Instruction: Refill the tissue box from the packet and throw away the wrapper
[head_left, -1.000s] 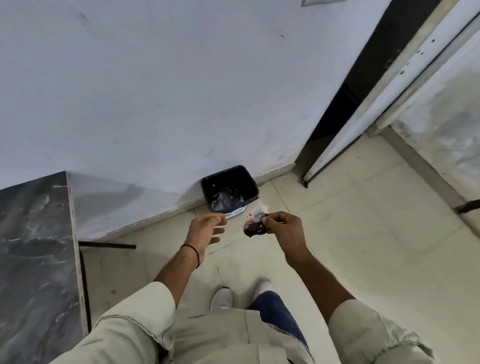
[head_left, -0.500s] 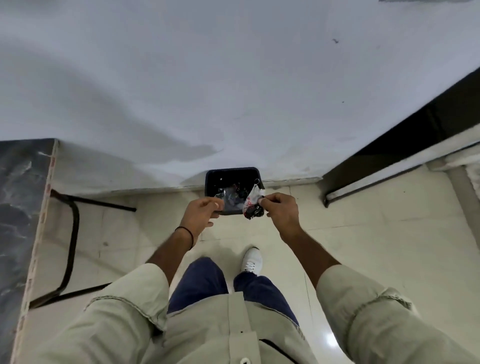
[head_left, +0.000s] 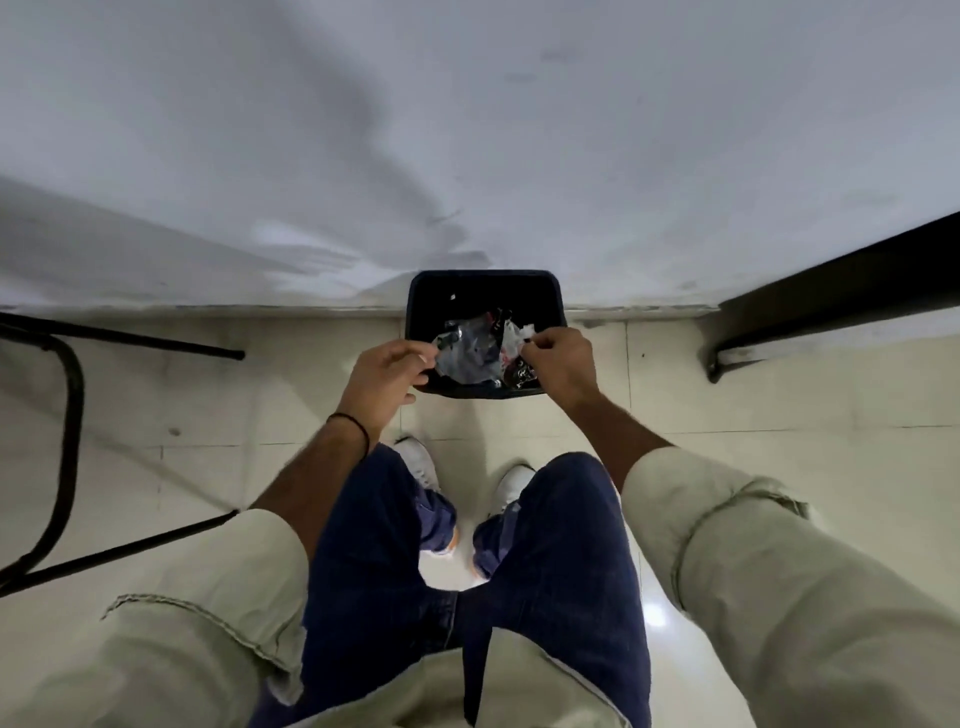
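**Wrapper pinched over the bin, ready to drop**

Directly below my grip stands the black waste bin (head_left: 422, 306), set against the white wall (head_left: 467, 130) on the tiled floor (head_left: 779, 395), with crumpled plastic rubbish already lying in it. My right hand (head_left: 563, 364) is closed in a fingertip pinch on the crumpled tissue wrapper (head_left: 514, 340), which hangs just beyond my knuckles, over the bin's open mouth. My left hand (head_left: 382, 376) sits across from it, fingers curled at the near rim; its fingertips meet the clear plastic there, though I cannot tell whether they hold anything or only overlap the rubbish beneath.

I judge the wrapper to be nearly weightless, thin and limp film, somewhat slick and springy once crushed. It needs only a light pinch on a bunched fold, as I have it now; it cannot break. Being so light, it may drift or cling to my fingers on release, so I would let go low, well inside the rim.
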